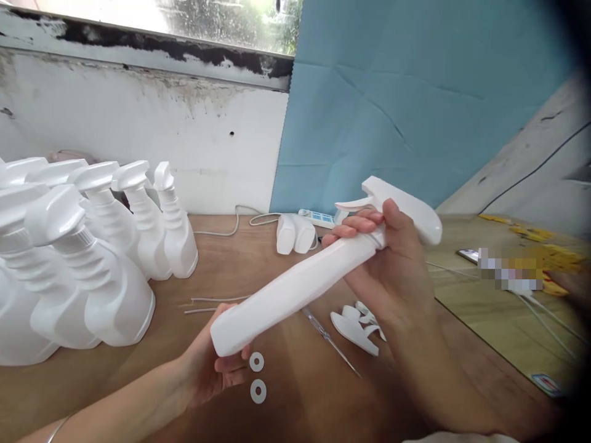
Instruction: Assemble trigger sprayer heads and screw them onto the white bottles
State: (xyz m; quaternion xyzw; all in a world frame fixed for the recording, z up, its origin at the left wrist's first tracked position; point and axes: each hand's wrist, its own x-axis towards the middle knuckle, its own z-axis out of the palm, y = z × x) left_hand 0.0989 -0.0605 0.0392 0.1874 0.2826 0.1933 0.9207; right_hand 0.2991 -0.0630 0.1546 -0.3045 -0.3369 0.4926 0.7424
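Note:
A white spray bottle point(295, 283) is held tilted above the table, its trigger head point(404, 209) up to the right. My right hand point(388, 264) is closed around the neck just under the head. Low on the left, my left hand point(221, 357) grips the bottle's base, with some fingers hidden behind it. Beneath lie two white ring washers point(258, 391), a screwdriver-like tool with a thin metal shaft point(330, 338), two thin white tubes point(217, 299), and loose white sprayer parts point(353, 332).
Several assembled white spray bottles point(111, 289) stand grouped on the left. Against the wall are two small white objects point(295, 234) and a power strip point(318, 216) with a cable. At right are a phone point(468, 254), yellow items point(563, 258) and white cords on the wooden table point(295, 394).

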